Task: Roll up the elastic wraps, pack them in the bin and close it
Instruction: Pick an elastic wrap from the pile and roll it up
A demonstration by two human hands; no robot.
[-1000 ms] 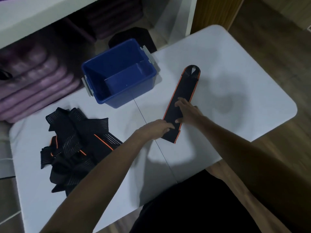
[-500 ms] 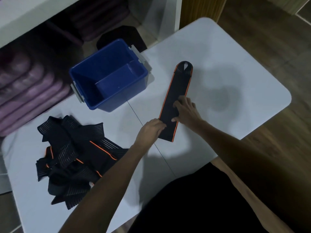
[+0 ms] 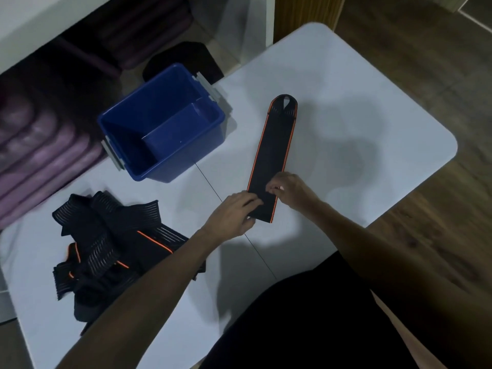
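A black orange-edged wrap (image 3: 271, 155) is laid flat on the desk (image 3: 346, 115), its near end pinched by left hand (image 3: 234, 214) and right hand (image 3: 290, 190) fingers. No readable writing anywhere.

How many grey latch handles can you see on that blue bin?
2: one grey latch on the blue bin's left end, the other grey latch on its far right end. No lid is in view.

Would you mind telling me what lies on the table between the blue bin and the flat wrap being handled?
Only bare white table, crossed by its thin dark seam, separates the blue bin from the flat wrap in the head view.
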